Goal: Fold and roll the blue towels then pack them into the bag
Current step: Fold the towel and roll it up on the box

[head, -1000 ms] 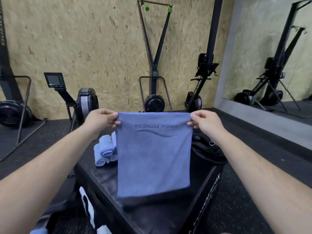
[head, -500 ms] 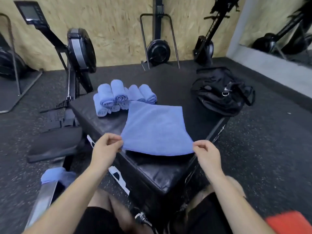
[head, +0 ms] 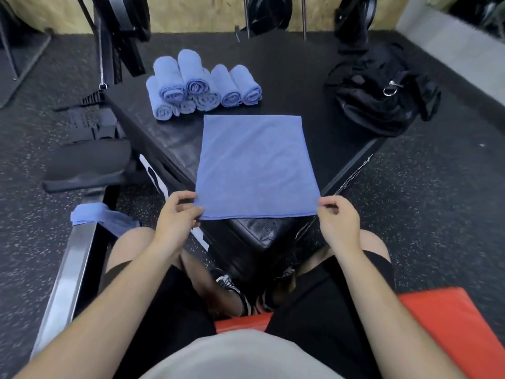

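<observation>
I'm watching remotely. One blue towel [head: 257,165] is spread flat on the black padded box [head: 169,140], centre frame, w/ its near edge over the box's front corner. L hand [head: 177,217] pinches the near-left corner btw thumb and curled fingers. R hand [head: 338,222] pinches the near-right corner the same way. Both grips are narrow and hold cloth only. The towel's near edge runs straight btw the two hands.

Rolled towels [head: 202,86] sit upper left of centre, on the far-left part of the box, just beyond the flat towel's far-left corner. It's a lower row w/ two rolls on top, spiral ends facing me. I can't tell if the nearest roll touches the flat towel.

Black bag [head: 369,105] is upper right, on the far-right part of the box, well apart from the rolls. A metal ring [head: 389,90] shows on it. I can't tell if the bag is open or zipped.

Another blue cloth [head: 101,217] lies lower left, draped on the rail [head: 65,272] of a rowing machine, near L hand but not touching it. The rower seat [head: 90,165] is left of the box. The person sits on a red pad [head: 451,329], lower right, in black shorts [head: 175,310]. Their knees are either side of the box corner and their shoes [head: 232,285] at its base.
</observation>
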